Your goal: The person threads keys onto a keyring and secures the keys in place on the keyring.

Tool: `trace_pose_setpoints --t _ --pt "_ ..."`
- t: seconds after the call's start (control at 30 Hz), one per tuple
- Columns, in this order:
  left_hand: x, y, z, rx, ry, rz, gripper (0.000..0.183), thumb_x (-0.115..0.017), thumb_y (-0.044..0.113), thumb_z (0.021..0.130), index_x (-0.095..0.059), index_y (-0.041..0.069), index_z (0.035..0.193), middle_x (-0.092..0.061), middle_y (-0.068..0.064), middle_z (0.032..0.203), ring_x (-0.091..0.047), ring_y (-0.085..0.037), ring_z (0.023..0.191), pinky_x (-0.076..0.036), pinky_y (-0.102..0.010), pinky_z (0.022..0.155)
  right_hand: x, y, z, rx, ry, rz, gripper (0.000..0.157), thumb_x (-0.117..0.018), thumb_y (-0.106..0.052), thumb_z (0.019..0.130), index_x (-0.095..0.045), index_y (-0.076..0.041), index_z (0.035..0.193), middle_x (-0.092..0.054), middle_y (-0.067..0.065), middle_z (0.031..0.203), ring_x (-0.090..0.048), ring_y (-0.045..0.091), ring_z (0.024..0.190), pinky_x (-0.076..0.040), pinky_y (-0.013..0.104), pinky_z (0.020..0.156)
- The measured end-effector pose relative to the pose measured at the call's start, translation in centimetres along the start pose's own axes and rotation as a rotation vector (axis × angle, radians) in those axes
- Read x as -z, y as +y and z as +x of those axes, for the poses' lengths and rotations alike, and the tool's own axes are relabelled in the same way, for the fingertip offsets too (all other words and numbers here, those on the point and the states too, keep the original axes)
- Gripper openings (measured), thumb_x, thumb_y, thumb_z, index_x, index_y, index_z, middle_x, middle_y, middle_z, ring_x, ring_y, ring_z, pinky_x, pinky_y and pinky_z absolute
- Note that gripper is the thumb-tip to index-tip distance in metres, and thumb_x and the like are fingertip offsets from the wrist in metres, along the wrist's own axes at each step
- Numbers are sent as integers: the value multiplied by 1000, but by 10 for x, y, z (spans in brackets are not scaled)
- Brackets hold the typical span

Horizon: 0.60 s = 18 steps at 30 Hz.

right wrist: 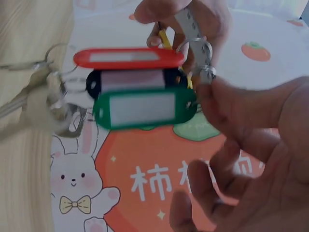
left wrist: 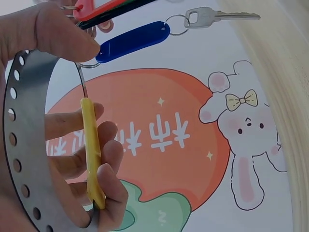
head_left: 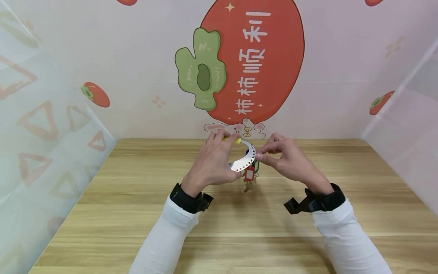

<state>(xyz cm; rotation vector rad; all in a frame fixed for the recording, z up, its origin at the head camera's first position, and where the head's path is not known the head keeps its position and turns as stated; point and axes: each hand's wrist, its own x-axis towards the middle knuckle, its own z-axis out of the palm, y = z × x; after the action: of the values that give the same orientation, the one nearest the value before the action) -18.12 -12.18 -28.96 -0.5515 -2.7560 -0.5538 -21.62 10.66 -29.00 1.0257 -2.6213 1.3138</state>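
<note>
My left hand point(head_left: 213, 158) holds a large flat metal key hoop point(head_left: 245, 163) with holes along its rim. Its fingers curl about the hoop's yellow grip point(left wrist: 91, 145). At the hoop's right side, the thumb and forefinger of my right hand point(head_left: 287, 159) pinch a small split ring point(right wrist: 207, 72) at the rim. Key tags hang there: a red tag point(right wrist: 128, 58), a green tag point(right wrist: 143, 110), a dark one between them, and a blue tag point(left wrist: 133, 42) in the left wrist view. A silver key point(left wrist: 205, 18) dangles from the blue tag; other keys point(right wrist: 43, 108) look blurred.
Beneath both hands lies a wood-grain table point(head_left: 239, 236). A printed backdrop point(head_left: 143, 57) with persimmons and a rabbit rises at its far edge. Pale side panels point(head_left: 44, 114) stand to the left and right.
</note>
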Motion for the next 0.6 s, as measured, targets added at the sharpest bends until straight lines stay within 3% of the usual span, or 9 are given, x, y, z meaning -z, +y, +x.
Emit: trace_pose_setpoints --t 0.2,0.6 --pt "2 -1 0 18 -9 -40 86 -91 34 66 -57 14 142 -51 -10 129 -48 -28 113 -46 -48 89 3 3 0 53 -66 6 12 -75 -5 91 -80 -9 100 -57 3 92 -54 19 89 -44 33 75" --pt "3 -2 0 12 -5 -71 87 -91 32 67 -56 13 144 -51 -10 127 -48 -28 112 -46 -47 89 7 9 0 122 -84 18 13 -71 -1 92 -80 -5 102 -55 3 94 -51 19 92 -44 34 81"
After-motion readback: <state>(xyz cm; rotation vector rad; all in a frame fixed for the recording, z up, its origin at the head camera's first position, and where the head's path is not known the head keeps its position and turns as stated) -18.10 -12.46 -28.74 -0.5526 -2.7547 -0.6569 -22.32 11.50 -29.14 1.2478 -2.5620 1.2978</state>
